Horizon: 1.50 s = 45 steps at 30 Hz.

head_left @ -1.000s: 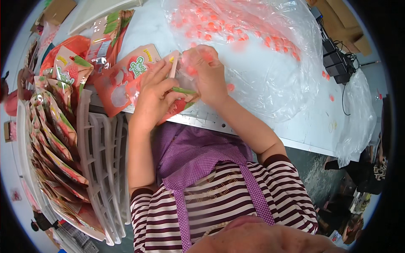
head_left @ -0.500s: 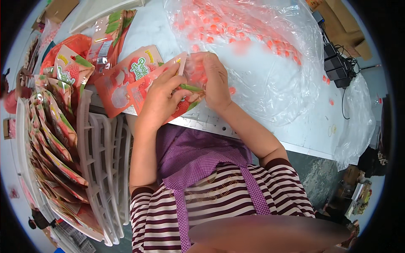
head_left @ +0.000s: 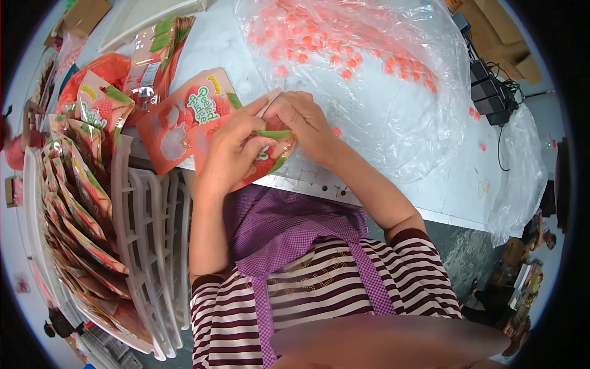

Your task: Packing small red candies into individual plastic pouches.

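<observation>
Our left grip is clamped on a glossy pouch at the tabletop's near edge; our right grip curls at its mouth, on what we cannot tell; this pouch looks unfinished; a flat pouch lies partly under it; many leaning pouches already line the white slatted crate; round red sweets are left loose among crinkled clear plastic.

The left hand holds a red pouch. The right hand is at its top. Red bits and clear plastic lie farther away.
</observation>
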### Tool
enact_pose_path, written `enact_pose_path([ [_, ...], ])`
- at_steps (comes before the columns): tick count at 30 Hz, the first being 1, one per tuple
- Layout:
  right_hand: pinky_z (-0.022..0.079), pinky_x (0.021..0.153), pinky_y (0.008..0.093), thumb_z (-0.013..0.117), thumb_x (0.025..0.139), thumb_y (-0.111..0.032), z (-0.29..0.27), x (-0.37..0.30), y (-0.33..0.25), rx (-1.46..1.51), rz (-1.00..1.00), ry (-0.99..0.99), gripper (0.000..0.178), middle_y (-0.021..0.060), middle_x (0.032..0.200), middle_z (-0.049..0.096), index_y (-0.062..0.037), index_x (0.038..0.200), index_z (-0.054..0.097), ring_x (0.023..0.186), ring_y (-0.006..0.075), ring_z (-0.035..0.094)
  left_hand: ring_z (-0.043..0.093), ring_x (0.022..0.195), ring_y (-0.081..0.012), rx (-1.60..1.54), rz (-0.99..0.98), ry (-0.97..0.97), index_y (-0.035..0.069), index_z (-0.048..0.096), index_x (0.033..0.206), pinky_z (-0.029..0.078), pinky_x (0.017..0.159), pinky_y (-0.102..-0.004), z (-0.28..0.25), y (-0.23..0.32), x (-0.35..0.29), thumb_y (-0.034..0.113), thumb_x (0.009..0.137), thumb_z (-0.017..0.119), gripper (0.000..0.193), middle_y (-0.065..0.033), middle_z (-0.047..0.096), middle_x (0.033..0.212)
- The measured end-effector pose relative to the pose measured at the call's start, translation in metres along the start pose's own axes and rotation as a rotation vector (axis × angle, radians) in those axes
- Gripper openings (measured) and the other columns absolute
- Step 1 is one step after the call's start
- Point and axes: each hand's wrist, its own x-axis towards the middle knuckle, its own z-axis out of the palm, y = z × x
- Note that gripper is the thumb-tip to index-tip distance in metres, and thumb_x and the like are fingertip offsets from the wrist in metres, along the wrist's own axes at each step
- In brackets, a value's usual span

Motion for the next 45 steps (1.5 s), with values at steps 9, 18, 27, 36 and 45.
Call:
enact_pose_path([
  [9, 0.031, 0.092, 0.0405, 0.050, 0.089, -0.033, 0.012, -0.009, -0.012, -0.034, -0.341, 0.268, 0.030, 0.0067, 0.091, 0.058, -0.0066, 0.102, 0.054, 0.086, 0.0287, 0.053, 0.050, 0.115, -0.0250, -0.209, 0.077, 0.027, 0.002, 0.052, 0.089, 0.042, 0.090, -0.0329, -0.009, -0.005, -0.009, -0.005, 0.075, 0.062, 0.018, -0.0196, 0.049, 0.130],
  [18, 0.021, 0.099, 0.0518, 0.048, 0.081, -0.059, 0.020, -0.017, -0.057, -0.237, -0.493, -0.081, 0.057, 0.0063, 0.087, 0.058, -0.0040, 0.089, 0.059, 0.091, 0.0208, 0.056, 0.040, 0.123, -0.0364, -0.630, 0.010, -0.013, 0.003, 0.051, 0.088, 0.038, 0.096, -0.0401, -0.022, -0.002, -0.054, 0.006, 0.086, 0.056, 0.006, -0.0339, 0.033, 0.135],
  [27, 0.016, 0.104, 0.0523, 0.046, 0.080, -0.065, 0.009, -0.022, -0.052, 0.110, -0.522, -0.099, 0.063, 0.0118, 0.108, 0.058, -0.0056, 0.096, 0.061, 0.107, 0.0308, 0.049, 0.031, 0.128, -0.0443, -0.801, 0.107, 0.012, 0.005, 0.052, 0.083, 0.024, 0.103, -0.0515, -0.030, -0.011, -0.062, 0.024, 0.085, 0.062, 0.022, -0.0376, 0.034, 0.131],
  [36, 0.024, 0.102, 0.0503, 0.062, 0.071, -0.055, -0.011, -0.060, 0.022, -0.845, -0.054, -0.220, 0.064, 0.0073, 0.135, 0.038, -0.0189, 0.122, 0.051, 0.123, 0.0323, 0.034, 0.038, 0.124, -0.0422, -0.626, 0.170, 0.109, 0.004, 0.054, 0.083, 0.028, 0.101, -0.0487, -0.035, 0.005, -0.047, 0.028, 0.082, 0.065, 0.026, -0.0371, 0.036, 0.130],
  [45, 0.043, 0.067, 0.0354, 0.068, 0.072, -0.036, -0.004, -0.070, 0.027, -0.891, -0.138, -0.189, 0.029, 0.0046, 0.099, 0.052, -0.0137, 0.087, 0.058, 0.089, 0.0248, 0.049, 0.039, 0.126, -0.0347, -0.148, 0.286, 0.247, -0.001, 0.056, 0.068, 0.028, 0.104, -0.0419, -0.019, 0.019, -0.020, -0.003, 0.070, 0.061, 0.005, -0.0284, 0.039, 0.134],
])
